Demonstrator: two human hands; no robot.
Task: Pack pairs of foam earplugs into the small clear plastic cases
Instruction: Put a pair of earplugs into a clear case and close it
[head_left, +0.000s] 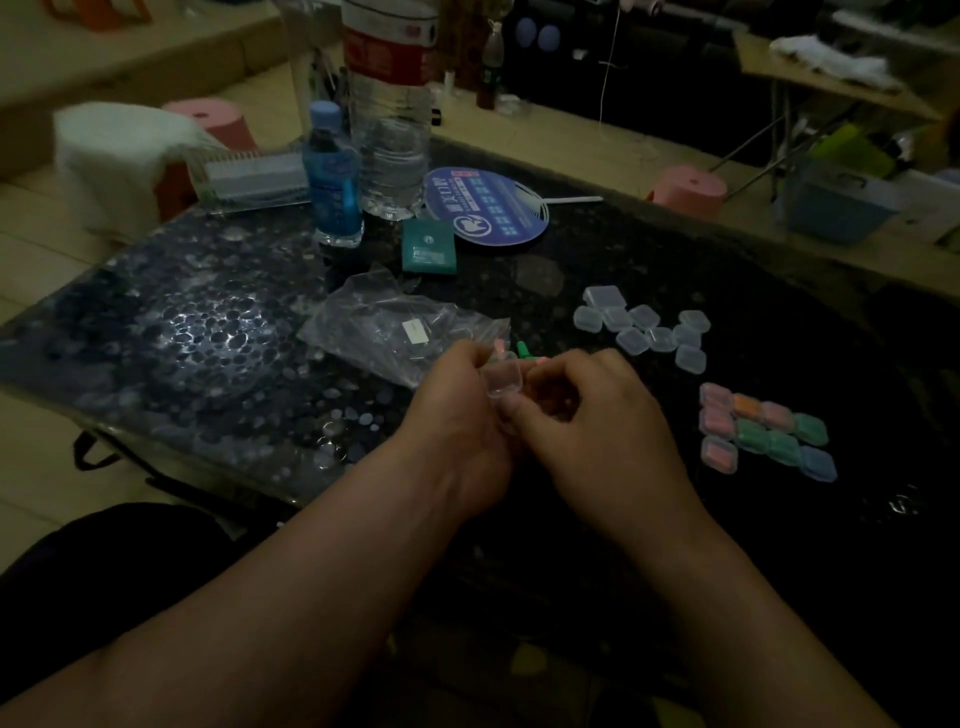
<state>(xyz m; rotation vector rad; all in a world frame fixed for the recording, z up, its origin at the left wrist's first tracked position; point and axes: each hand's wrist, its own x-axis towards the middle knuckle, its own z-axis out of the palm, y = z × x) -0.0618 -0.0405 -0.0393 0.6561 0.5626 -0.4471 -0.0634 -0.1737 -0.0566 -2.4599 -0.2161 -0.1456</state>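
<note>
Left hand fingers grip the small clear square plastic case; right hand fingers curl against it, their hold unclear. Best kept level, seating the bright foam earplugs just beyond it fully.

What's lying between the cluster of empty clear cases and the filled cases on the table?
Nothing; the head view shows only bare dark table between the empty clear cases and the filled cases.
</note>
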